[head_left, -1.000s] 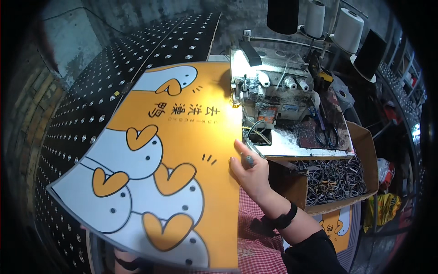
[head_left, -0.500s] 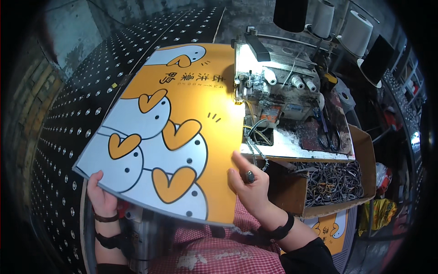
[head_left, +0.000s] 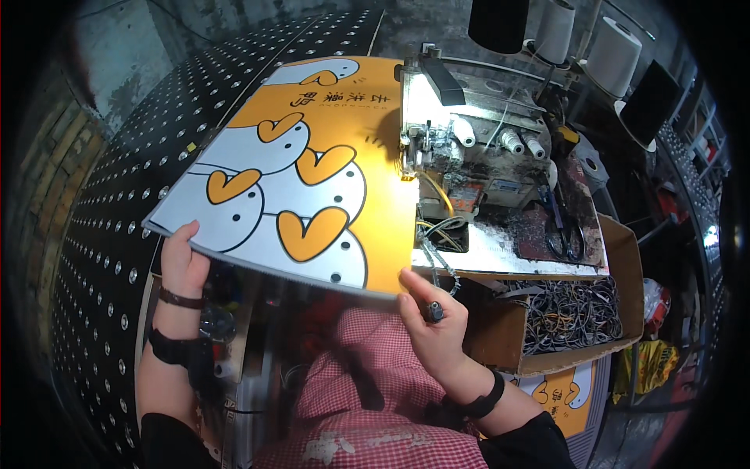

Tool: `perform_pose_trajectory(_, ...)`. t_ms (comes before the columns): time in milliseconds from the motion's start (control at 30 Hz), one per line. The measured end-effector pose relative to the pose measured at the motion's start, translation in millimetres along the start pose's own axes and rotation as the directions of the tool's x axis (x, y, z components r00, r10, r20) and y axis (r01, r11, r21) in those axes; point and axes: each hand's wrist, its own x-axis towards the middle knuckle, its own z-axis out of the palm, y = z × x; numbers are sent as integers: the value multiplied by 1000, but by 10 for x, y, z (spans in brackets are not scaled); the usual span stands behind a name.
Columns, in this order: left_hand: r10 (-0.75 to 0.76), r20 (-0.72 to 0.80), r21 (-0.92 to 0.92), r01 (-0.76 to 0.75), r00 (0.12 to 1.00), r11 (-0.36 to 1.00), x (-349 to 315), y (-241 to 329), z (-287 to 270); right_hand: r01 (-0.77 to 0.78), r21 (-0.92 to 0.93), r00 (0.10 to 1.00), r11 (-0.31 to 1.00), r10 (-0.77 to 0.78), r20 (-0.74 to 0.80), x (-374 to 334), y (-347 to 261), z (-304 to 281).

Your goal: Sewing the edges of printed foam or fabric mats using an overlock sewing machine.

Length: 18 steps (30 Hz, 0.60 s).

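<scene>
An orange mat (head_left: 383,234) printed with white ducks lies flat, its right edge running along the needle and presser foot area of an overlock sewing machine (head_left: 488,168). My left hand (head_left: 186,262) grips the near left edge of the mat, thumb on top and fingers mostly hidden beneath. At the near right corner, my right hand (head_left: 436,328) pinches the edge between thumb and forefinger, its other fingers curled. A small dark ring-like piece sits on that hand. The machine's lamp lights the mat's right side. An orange trimmed strip (head_left: 437,194) hangs beside the needle area.
Black scissors (head_left: 564,227) lie on the machine's table at right. Below stands a cardboard box (head_left: 578,356) full of cut trimmings, with another printed mat (head_left: 564,399) underneath. Thread cones (head_left: 609,59) rise at the back right. A black studded table (head_left: 133,211) extends left.
The mat has moved away from me along the machine, and its near edge is farther off. My left hand has gone forward and slightly right with it. An orange strip now shows beside the needle.
</scene>
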Motion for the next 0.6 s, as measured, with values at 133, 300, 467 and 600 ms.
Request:
perform_pose_trajectory(133,-14,16,15,13,1000,1000,274,-86,180,-32,72,999,997,32,-8,70,1,-9)
perform_pose_trajectory(300,1,-45,-13,-1,999,1000,734,-179,320,-21,89,1000,996,23,-21,118,45,-9)
perform_pose_trajectory(467,42,-55,37,-40,998,999,1103,-292,610,-46,94,998,994,50,-39,131,113,-27)
perform_pose_trajectory(600,87,-52,82,-82,995,993,1409,-322,723,-93,117,994,989,100,-50,126,160,-28)
